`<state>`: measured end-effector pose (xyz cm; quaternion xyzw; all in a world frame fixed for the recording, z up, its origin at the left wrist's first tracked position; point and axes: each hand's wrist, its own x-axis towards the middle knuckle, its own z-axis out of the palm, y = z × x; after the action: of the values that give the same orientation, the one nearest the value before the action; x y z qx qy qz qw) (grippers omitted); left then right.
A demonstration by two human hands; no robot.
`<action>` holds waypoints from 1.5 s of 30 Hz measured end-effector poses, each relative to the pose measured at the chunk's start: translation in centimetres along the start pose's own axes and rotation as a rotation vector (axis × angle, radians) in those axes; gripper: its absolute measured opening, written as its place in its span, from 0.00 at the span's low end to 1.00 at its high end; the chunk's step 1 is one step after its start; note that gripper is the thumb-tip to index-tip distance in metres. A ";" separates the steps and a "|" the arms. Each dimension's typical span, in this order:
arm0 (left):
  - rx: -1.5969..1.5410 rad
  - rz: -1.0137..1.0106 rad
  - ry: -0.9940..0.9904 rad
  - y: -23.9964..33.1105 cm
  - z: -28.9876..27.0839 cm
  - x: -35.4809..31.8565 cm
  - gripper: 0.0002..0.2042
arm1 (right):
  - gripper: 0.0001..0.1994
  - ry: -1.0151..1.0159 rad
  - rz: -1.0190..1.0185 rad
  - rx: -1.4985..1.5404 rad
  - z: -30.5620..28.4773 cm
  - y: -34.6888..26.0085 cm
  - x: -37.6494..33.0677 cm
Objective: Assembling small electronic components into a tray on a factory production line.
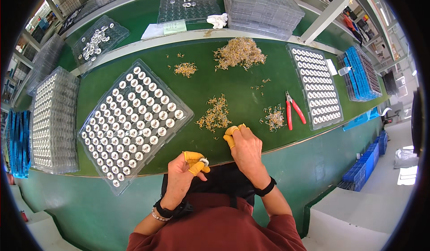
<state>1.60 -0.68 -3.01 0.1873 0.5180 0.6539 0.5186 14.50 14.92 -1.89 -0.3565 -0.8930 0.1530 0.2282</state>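
My left hand, with yellow finger covers, pinches a small round silvery part just off the table's near edge. Yellow covers are also on the fingertips of my right hand, which rests at the near edge of the green table. Its fingers are bent together beside a loose pile of small wire-legged components; whatever they hold is hidden. To the left lies a clear tray with rows of round silvery parts like the held one. Red-handled cutters and a smaller component pile lie to the right.
A large component heap and a smaller pile sit farther back. Another filled tray lies at right, near blue trays and a small bottle. Stacked trays stand at left; more clear trays rise behind.
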 end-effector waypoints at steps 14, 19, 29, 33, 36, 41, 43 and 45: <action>0.025 -0.006 0.019 0.1 0.3 -0.2 0.08 | 0.10 -0.013 0.196 -0.031 0.1 -0.2 0.3; 0.029 0.000 0.006 0.1 0.3 -0.2 0.08 | 0.07 -0.066 0.222 0.041 -0.8 0.5 -0.1; 0.036 0.000 -0.010 0.0 0.6 -0.3 0.08 | 0.05 0.011 0.154 0.082 -1.7 0.5 -0.7; 0.048 -0.007 0.003 0.3 1.0 -0.4 0.08 | 0.06 -0.031 0.104 -0.001 -0.8 1.3 -0.6; 0.043 -0.017 -0.010 0.4 0.9 -0.6 0.07 | 0.06 -0.041 0.103 0.115 -0.9 1.7 -0.6; -0.020 -0.076 -0.040 0.9 0.8 -0.8 0.07 | 0.04 -0.300 0.390 0.921 -2.4 -0.9 -2.3; -0.033 -0.077 -0.042 0.9 1.0 -0.9 0.06 | 0.05 -0.308 0.404 1.090 -2.2 -2.0 -3.3; -0.045 -0.077 -0.049 1.0 1.2 -1.0 0.06 | 0.06 -0.302 0.374 1.118 -1.8 -2.5 -4.0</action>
<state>2.43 -0.90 -1.34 0.1712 0.4971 0.6402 0.5601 16.58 10.58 -0.51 -0.3079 -0.6221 0.6852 0.2207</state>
